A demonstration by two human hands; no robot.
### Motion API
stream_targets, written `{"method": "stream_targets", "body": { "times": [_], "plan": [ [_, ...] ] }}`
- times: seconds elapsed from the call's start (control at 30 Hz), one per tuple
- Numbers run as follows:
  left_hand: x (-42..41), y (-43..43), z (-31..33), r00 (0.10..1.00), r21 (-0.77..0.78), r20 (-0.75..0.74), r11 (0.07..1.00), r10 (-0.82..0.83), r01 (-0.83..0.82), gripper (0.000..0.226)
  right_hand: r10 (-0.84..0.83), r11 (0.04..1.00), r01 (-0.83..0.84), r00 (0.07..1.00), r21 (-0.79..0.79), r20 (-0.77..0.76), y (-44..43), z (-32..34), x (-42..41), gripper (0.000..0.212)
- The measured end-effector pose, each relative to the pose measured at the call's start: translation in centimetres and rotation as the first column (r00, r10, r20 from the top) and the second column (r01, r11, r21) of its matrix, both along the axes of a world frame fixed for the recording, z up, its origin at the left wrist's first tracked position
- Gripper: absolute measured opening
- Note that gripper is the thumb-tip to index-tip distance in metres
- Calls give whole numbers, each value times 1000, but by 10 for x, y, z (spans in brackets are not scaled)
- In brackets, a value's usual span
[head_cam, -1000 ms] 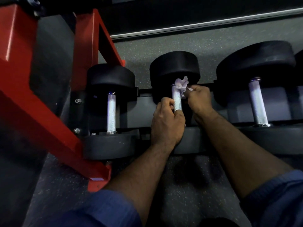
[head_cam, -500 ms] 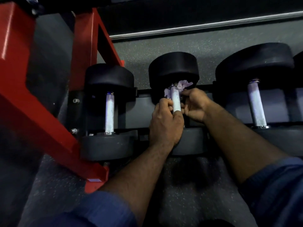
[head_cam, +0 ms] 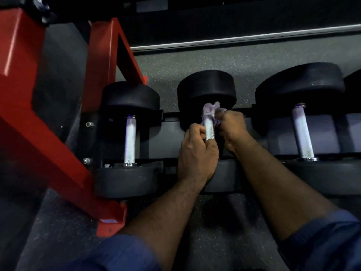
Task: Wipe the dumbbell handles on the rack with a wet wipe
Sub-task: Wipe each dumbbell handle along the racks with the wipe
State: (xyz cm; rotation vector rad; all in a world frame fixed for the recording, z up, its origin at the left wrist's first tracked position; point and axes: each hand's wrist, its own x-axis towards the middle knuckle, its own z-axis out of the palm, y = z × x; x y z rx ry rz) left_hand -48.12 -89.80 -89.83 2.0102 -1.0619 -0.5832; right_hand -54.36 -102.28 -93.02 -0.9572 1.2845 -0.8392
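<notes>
Three black dumbbells with knurled metal handles lie side by side on a low black rack. My left hand (head_cam: 197, 151) grips the near part of the middle dumbbell's handle (head_cam: 209, 128). My right hand (head_cam: 231, 127) holds a crumpled pale wet wipe (head_cam: 210, 110) wrapped round the far end of that handle, against the far weight head (head_cam: 207, 85). The left dumbbell's handle (head_cam: 130, 140) and the right dumbbell's handle (head_cam: 302, 133) are bare and untouched.
A red steel frame (head_cam: 48, 149) of the rack runs diagonally at the left, its foot on the speckled rubber floor (head_cam: 195, 61). A pale strip (head_cam: 244, 39) crosses the floor behind the rack. Another dumbbell head shows at the far right edge.
My right hand has drawn the wipe from beside the handle's far end onto the handle, wrapping it round. My left hand keeps its grip on the handle.
</notes>
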Motion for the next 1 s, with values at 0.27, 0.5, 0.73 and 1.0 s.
{"method": "stream_targets", "body": {
  "times": [0.27, 0.5, 0.73, 1.0],
  "plan": [
    [-2, 1, 3, 1000, -12, 1, 999, 29, -29, 14, -314, 573, -366, 729, -733, -609, 9, 4, -9, 9],
    [-4, 0, 8, 998, 56, -19, 997, 53, -52, 15, -231, 256, -735, 584, -628, -778, 9, 15, -1, 16],
    [-3, 1, 9, 998, 45, -28, 998, 53, -52, 14, -169, 59, -927, 356, -370, -919, -5, 6, -29, 29],
    [-3, 1, 7, 999, 21, -16, 999, 42, -42, 13, -169, 148, -977, 125, -150, -978, -3, 39, 6, 31]
  ]
}}
